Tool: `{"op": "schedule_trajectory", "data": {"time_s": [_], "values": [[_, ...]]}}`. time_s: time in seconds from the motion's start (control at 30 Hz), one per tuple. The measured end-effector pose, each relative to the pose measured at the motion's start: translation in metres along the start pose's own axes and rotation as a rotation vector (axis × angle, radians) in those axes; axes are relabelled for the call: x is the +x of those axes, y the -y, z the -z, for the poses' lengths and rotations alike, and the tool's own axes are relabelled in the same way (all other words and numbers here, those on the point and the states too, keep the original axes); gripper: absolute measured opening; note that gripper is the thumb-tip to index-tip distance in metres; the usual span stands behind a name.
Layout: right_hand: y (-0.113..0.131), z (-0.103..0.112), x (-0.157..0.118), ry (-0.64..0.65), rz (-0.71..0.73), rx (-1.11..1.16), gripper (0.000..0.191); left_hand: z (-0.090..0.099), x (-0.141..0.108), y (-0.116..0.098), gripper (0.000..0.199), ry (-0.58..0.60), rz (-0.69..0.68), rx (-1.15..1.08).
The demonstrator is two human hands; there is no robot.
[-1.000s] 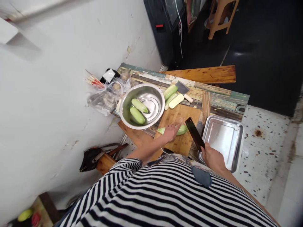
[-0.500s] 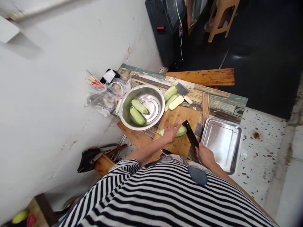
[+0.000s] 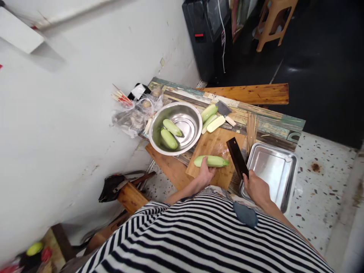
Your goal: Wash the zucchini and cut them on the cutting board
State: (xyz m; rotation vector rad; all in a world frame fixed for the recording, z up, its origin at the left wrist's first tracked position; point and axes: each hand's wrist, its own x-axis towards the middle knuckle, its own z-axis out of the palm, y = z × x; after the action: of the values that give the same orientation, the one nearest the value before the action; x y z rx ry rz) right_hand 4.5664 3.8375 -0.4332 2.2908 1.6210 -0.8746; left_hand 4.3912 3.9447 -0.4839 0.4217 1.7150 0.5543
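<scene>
A pale green zucchini lies across the wooden cutting board, its stem end pointing right. My left hand grips it from the near side, fingers closed around its left half. My right hand is wrapped around the handle of a dark-bladed cleaver. The blade is held to the right of the zucchini, apart from its stem end. Just beyond the board lie a cut zucchini half, pale face up, and a whole-looking zucchini.
A steel basin holding two zucchini stands left of the board. On the right is a metal tray. Thin skewers and a peeler-like tool with a pale handle lie behind. Plastic bags sit by the wall.
The zucchini has been turned end for end, its stem end now right instead of left. My left hand has shifted from over it to its near side. The cleaver has moved away from its end.
</scene>
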Motion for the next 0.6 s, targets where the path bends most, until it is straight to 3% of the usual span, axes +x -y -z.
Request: {"op": "schedule_trajectory", "data": {"time_s": [0.27,0.6], "values": [[0.007,-0.003,-0.008,0.025,0.054,-0.024,0.029,-0.014,0.013,-0.001,0.060,-0.060,0.198,-0.320],[0.014,-0.002,0.004,0.087,0.068,0.036,0.031,-0.011,0.008,-0.003,0.053,-0.064,0.314,-0.526]]}}
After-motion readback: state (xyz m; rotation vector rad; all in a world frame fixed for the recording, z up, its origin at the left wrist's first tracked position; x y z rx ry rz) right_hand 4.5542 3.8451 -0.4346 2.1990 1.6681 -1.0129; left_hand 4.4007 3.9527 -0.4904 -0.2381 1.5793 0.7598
